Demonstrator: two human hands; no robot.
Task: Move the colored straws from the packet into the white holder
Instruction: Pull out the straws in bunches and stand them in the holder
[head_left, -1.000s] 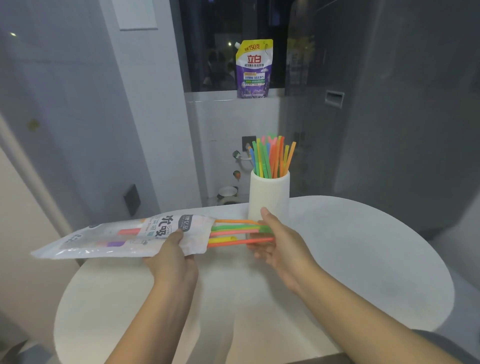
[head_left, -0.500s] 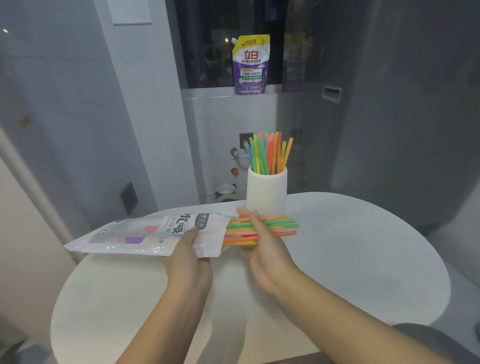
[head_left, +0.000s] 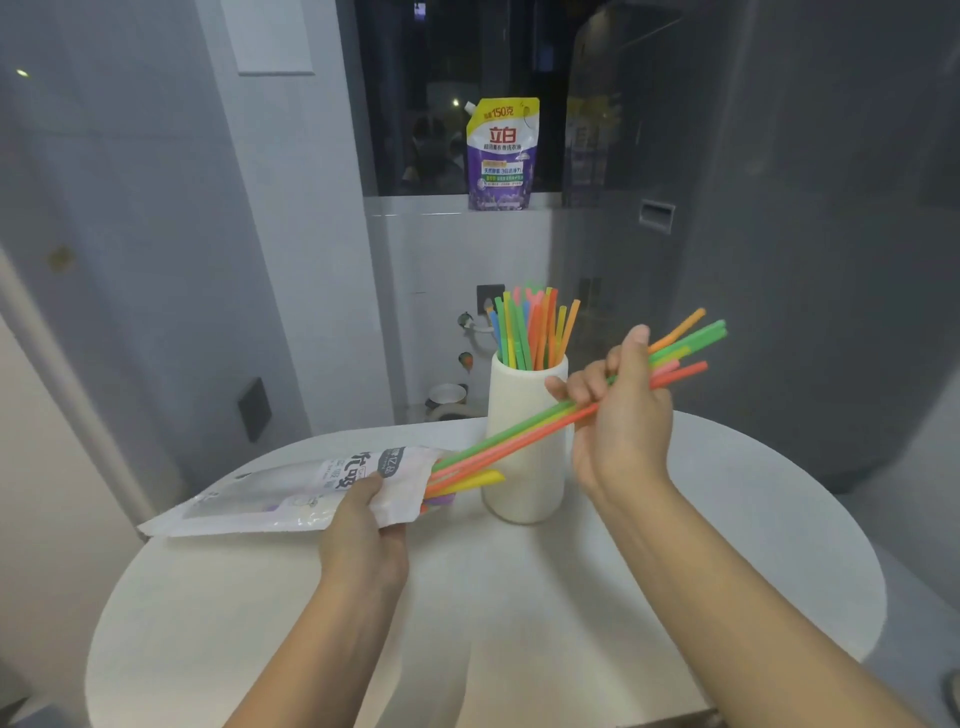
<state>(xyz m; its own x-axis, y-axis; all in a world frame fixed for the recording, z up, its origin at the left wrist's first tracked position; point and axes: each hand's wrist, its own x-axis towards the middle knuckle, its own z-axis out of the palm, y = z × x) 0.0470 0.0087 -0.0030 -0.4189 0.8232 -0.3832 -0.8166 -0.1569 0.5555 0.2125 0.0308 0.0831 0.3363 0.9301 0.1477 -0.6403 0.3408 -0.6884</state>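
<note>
My left hand (head_left: 363, 535) grips the open end of the white straw packet (head_left: 291, 493), held just above the table. My right hand (head_left: 618, 415) grips a bunch of colored straws (head_left: 519, 436) near their far ends; the bunch slants up to the right, across the front of the white holder (head_left: 524, 447), with the lower ends still at the packet's mouth. A yellow and a purple straw (head_left: 467, 480) stick out of the packet. The holder stands upright at the table's middle back, with several colored straws (head_left: 530, 332) standing in it.
A round white table (head_left: 519, 597) carries the holder. A purple and yellow refill pouch (head_left: 501, 156) stands on the ledge behind, under a dark window. Grey walls close in on the left and right.
My right hand has pulled the bunch of straws far out of the packet, up and to the right. My left hand with the packet has stayed roughly in place.
</note>
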